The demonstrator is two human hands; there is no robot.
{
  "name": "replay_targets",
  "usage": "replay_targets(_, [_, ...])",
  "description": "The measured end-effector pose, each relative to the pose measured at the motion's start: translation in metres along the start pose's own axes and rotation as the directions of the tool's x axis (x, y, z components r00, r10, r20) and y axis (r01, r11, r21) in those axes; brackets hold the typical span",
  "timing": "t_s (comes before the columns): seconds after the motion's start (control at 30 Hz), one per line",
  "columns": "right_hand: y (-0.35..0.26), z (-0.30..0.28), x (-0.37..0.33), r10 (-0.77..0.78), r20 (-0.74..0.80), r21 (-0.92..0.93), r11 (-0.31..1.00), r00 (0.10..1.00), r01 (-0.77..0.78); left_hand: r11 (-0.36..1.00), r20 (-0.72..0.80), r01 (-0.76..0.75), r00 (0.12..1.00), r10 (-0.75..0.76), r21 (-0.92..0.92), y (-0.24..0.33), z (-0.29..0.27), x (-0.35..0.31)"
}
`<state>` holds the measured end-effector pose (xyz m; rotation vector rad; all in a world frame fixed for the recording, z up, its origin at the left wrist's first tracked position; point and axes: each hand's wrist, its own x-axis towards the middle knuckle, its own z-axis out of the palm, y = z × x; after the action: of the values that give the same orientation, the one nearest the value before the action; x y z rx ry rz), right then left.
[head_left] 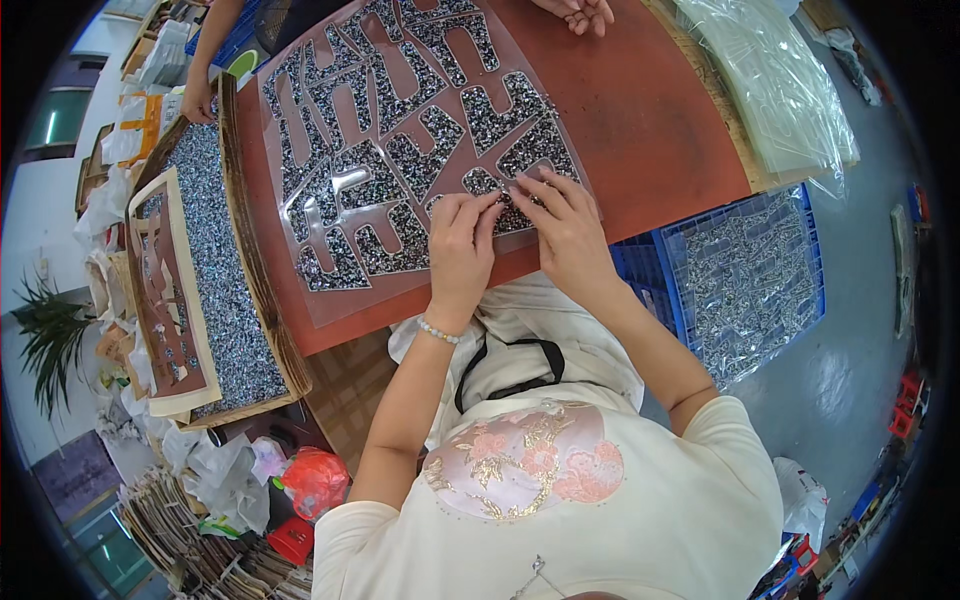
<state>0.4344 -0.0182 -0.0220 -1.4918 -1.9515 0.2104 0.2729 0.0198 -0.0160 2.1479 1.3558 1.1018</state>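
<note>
One clear plastic sheet (422, 150) w/ speckled black-silver shapes lies flat on a red-brown tabletop (650, 120). L hand (462, 245), beaded bracelet (440, 333) on wrist, has fingers bent, thumb & index tips close together at the sheet's near edge; R hand (570, 235) just beside, fingers half-curled over same area. Can't tell if either grips anything. On L: wooden tray (240, 220) of glittery bits (235, 340), co-worker's hand (198, 100) at far end. On R: blue crate (655, 290) w/ another speckled sheet (750, 280).
</note>
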Motion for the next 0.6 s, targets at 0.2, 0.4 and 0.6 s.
replay_targets(0.2, [-0.016,0.013,0.001,-0.056,0.110,-0.206,0.975,0.992,0.078,0.973,-0.162,0.087,0.985,-0.053,0.215,-0.030,-0.078,-0.007])
replay_targets(0.4, [-0.033,0.015,0.014,-0.135,0.238,-0.400,0.889,0.962,0.223,0.557,-0.439,0.472,0.875,-0.204,0.684,-0.122,-0.248,-0.074])
replay_targets(0.6, [-0.016,0.007,0.017,-0.164,0.075,-0.156,0.972,0.984,0.174,0.399,-0.378,0.615,0.761,-0.528,0.680,-0.158,-0.301,-0.149])
